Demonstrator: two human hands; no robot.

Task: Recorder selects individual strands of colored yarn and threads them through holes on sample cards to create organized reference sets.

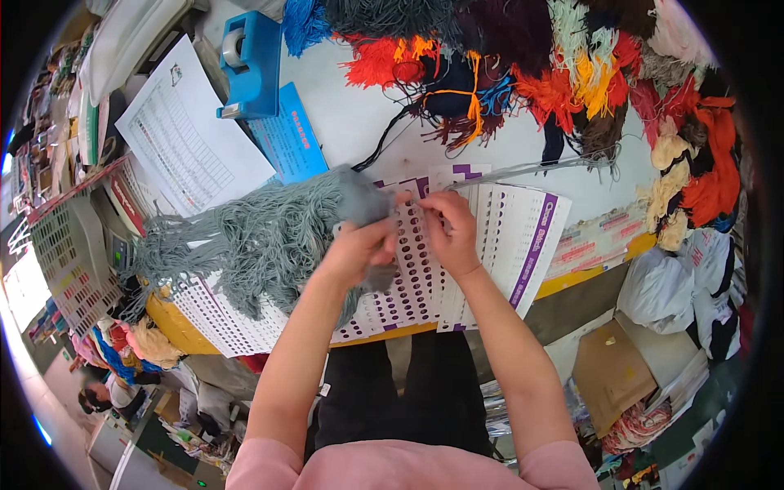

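Note:
A large loose pile of grey thread (269, 233) covers the left part of the table's front. My left hand (359, 251) is closed around a bunch of this thread, which is smeared by motion above and below the fingers. Close beside it, my right hand (451, 233) pinches with thumb and forefinger; what lies between them is too small to make out. Under both hands are white cards with rows of holes (410, 282) and purple edges. A few thin grey strands (539, 169) run from behind my right hand toward the right.
Hanks of coloured thread (555, 90) lie along the table's far side. A blue tape dispenser (260, 65), a blue card (290, 135) and a printed sheet (192, 131) are at the far left. White plastic bags (661, 282) and a cardboard box (608, 371) stand right of the table.

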